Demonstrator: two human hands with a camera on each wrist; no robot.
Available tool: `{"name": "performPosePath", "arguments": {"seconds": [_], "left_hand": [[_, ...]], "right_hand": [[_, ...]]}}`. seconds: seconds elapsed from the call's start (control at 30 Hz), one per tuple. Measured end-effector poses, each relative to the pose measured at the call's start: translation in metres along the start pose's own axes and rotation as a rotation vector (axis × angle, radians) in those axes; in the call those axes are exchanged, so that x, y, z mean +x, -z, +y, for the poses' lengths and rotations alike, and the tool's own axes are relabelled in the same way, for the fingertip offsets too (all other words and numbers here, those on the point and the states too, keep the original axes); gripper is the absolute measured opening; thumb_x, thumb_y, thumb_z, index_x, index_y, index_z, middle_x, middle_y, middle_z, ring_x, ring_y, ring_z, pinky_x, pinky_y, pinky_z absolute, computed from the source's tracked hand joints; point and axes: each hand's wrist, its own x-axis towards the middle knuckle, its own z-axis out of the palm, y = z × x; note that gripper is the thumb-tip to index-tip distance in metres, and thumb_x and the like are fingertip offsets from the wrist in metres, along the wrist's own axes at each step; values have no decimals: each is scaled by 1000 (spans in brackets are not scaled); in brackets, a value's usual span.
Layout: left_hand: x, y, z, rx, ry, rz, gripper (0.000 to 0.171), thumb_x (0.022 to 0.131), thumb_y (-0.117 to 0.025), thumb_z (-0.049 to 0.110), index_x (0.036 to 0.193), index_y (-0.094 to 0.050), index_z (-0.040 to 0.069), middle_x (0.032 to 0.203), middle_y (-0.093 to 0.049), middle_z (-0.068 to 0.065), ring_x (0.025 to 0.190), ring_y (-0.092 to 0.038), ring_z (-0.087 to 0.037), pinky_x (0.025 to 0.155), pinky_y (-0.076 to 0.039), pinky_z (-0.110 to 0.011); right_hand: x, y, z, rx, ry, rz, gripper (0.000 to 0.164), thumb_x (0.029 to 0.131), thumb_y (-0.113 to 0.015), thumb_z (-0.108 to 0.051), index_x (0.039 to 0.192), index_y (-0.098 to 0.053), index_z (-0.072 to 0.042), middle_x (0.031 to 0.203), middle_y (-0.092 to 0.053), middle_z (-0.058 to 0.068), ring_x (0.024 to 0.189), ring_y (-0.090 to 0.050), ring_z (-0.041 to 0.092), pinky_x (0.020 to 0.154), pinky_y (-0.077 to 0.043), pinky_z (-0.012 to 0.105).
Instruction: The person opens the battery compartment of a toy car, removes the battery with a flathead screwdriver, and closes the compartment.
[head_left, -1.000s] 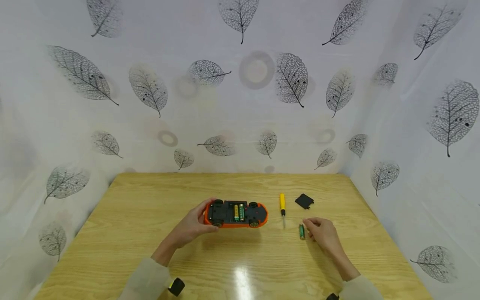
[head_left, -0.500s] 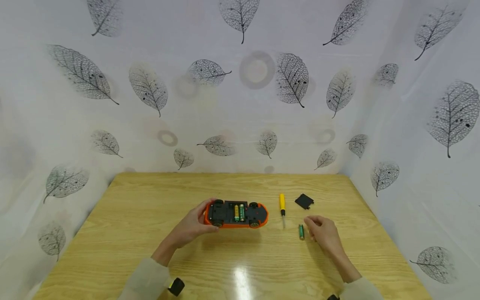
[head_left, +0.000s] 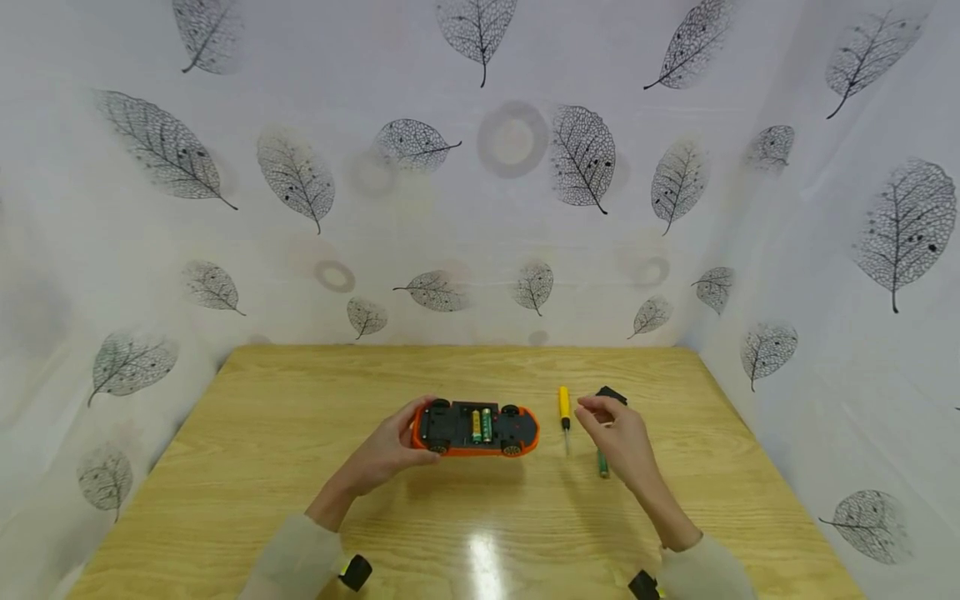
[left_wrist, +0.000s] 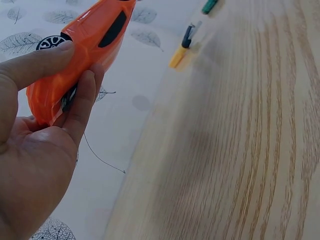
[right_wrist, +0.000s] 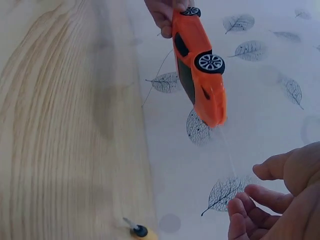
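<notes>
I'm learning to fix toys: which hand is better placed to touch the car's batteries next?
Probably the right hand: it's empty, while the left hand is busy gripping the orange car that holds the batteries.

The toy car (right_wrist: 212,97) is of smooth, glossy plastic, while its underside (head_left: 437,427) looks matt. The bench (head_left: 300,396) appears to me grained wood, rather shiny. The screwdriver (head_left: 565,407) has a plastic handle (left_wrist: 178,57) and a metal shaft (head_left: 567,440).

There are three batteries (head_left: 487,426), one car (head_left: 460,427), one screwdriver (head_left: 565,407), one panel (head_left: 613,394)
</notes>
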Motion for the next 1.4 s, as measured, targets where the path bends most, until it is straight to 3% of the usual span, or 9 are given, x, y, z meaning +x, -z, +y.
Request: {"name": "performPosePath", "arguments": {"seconds": [0.27, 0.43, 0.7, 0.97, 1.4], "left_hand": [[0, -2, 1, 14, -8, -3, 89, 89, -74, -9, 160, -22, -2, 159, -30, -31, 134, -52, -36, 99, -55, -33], [1, -3, 2, 0, -6, -12, 89, 88, -74, -9, 160, -23, -2, 158, -30, -31, 134, -52, -37, 99, -55, -34], [1, -4, 1, -4, 4, -17, 88, 89, -74, -8, 160, -24, 0, 158, -30, -31, 132, -54, -35, 98, -56, -35], [2, -6, 2, 12, -4, -25, 88, 89, -75, -6, 160, -23, -1, 158, -31, -31, 130, -56, -32, 98, -56, -32], [3, -7, 1, 4, -19, -51, 87, 91, -75, -4, 161, -22, 0, 158, -31, -31, 129, -57, -28, 97, -56, -32]], "right_hand": [[2, -24, -31, -1, 235, -55, 23, 93, -77, -10, 115, -75, -5, 109, -71, 7, 94, -63, 20, 78, -57, 36], [1, -37, -45, 10, 307, -107, 26, 90, -81, -10, 115, -75, -7, 111, -71, 4, 102, -64, 28, 85, -56, 47], [0, -52, -55, -20, 443, -157, 28, 85, -85, -9, 111, -76, -4, 118, -69, 7, 111, -59, 26, 89, -54, 50], [1, -64, -59, -58, 496, -204, 28, 85, -86, -12, 109, -77, -3, 120, -67, 9, 114, -55, 27, 89, -53, 46], [5, -70, -59, -114, 536, -249, 25, 85, -86, -16, 105, -79, -3, 118, -70, 8, 116, -57, 30, 101, -46, 57]]}}
